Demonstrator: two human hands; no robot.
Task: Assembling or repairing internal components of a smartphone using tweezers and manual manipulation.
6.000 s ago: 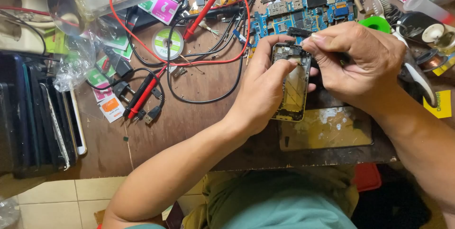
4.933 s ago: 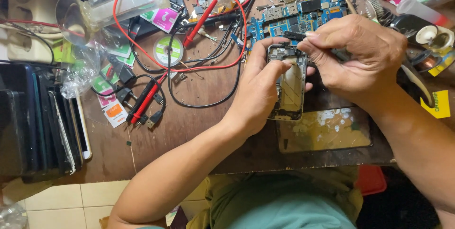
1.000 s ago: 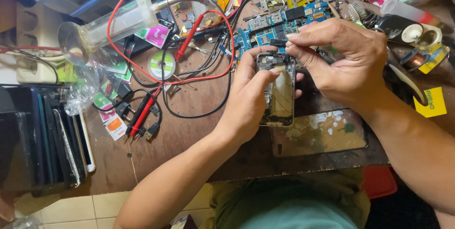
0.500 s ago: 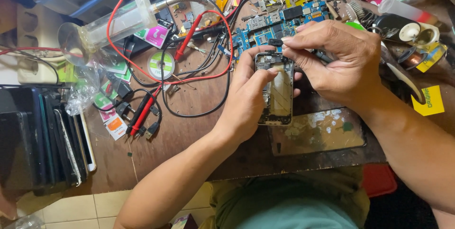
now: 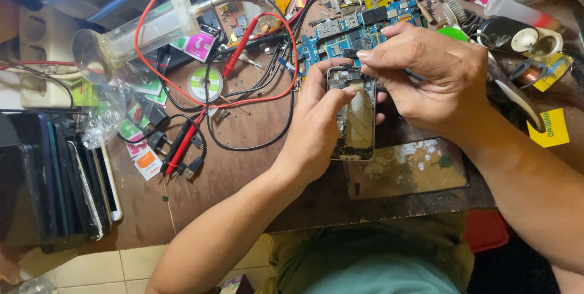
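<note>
A brown wooden workbench (image 5: 243, 166) fills the view, crowded with repair clutter. At its left edge a row of dark phones and tablets (image 5: 61, 178) stands on edge, well apart from the hands. A red wire (image 5: 286, 44) loops across the middle of the bench, near a clear plastic tube (image 5: 152, 29) at the upper left. Just below the hands a flat, stained glass panel (image 5: 407, 169) lies on the wood. The left hand (image 5: 316, 130) cups an opened phone (image 5: 353, 117) from its left side, fingers curled around the edge and the thumb pressed on the upper part of the exposed frame, so the phone sits upright in the palm, just above the bench. The right hand (image 5: 426, 78) comes in from the right, above the top end of the phone, its thumb and forefinger pinched tight around a thin dark tool whose tip meets the phone's upper end. Behind the fingertips lies a blue circuit board (image 5: 359, 29), close to the phone's top.
</note>
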